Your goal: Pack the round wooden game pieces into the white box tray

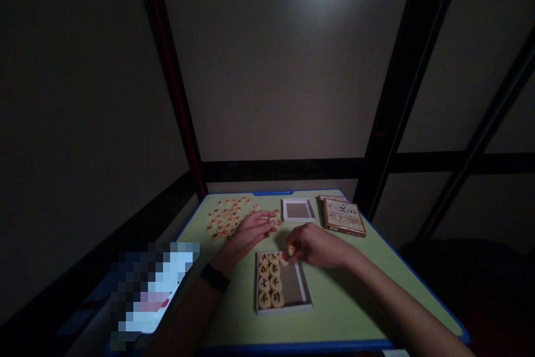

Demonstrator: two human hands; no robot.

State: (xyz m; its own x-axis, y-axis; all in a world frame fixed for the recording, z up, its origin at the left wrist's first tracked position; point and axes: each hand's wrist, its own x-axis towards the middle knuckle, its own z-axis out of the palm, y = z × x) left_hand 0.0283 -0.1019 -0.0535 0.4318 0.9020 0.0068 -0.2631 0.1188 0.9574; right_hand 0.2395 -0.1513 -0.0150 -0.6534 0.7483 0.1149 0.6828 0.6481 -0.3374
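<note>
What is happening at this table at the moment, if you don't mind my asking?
A person works at a green table. The left hand rests open on loose round game pieces spread at the far left. The right hand pinches one piece at the top of the near tray, partly filled with more pieces. An empty tray and a printed box lie farther back.

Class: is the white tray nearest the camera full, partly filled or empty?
Partly filled. The tray holds round pieces along its left side; its right side shows bare floor.
</note>
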